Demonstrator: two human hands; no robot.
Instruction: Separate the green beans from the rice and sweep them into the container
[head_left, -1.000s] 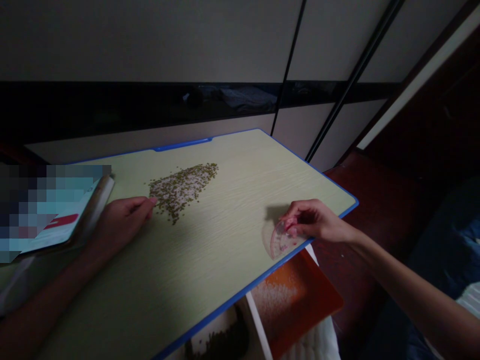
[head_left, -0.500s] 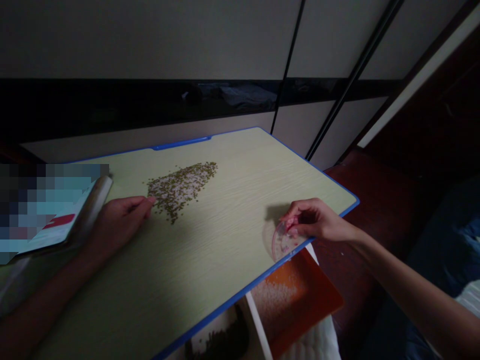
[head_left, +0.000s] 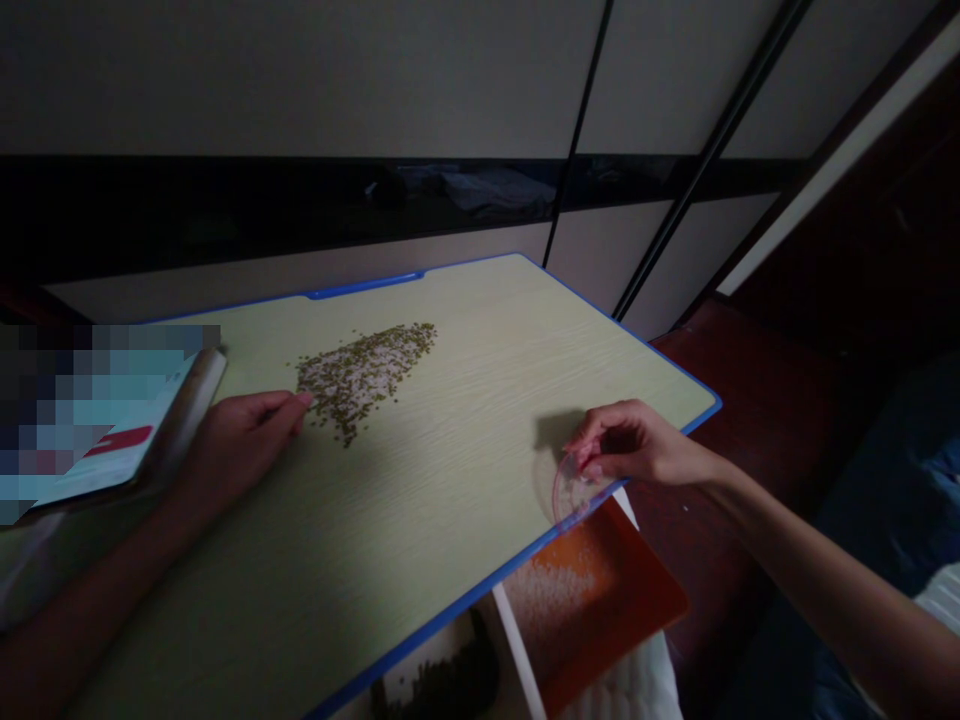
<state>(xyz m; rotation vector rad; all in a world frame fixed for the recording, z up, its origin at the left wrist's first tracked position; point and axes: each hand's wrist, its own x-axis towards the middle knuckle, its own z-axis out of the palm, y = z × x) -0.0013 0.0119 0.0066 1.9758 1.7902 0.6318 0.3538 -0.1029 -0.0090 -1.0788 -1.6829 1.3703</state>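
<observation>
My left hand (head_left: 255, 430) rests on the yellow-green tabletop (head_left: 465, 480), its fingers curled and thumb and forefinger pressed together. Anything inside it is hidden. Right at its fingertips lies a mixed pile (head_left: 360, 370) of small green bean-like and pale rice-like grains. Near the table's front edge my right hand (head_left: 630, 440) is closed on a small clear round dish (head_left: 574, 490) with a pinkish rim, gripping it by its pink part. The dish is tilted at the edge, above an orange tray (head_left: 637, 590) that holds pale grains.
Below the front edge, a light container (head_left: 442, 665) with dark green grains stands beside the orange tray. On the left a tablet-like screen (head_left: 142, 430), partly blurred out, leans near my left forearm. A blue rim edges the table; cabinet panels (head_left: 300, 80) stand behind it.
My right hand and the clear dish have shifted very slightly right, and the dish looks more tilted. My left hand and the pile stay as they were.
</observation>
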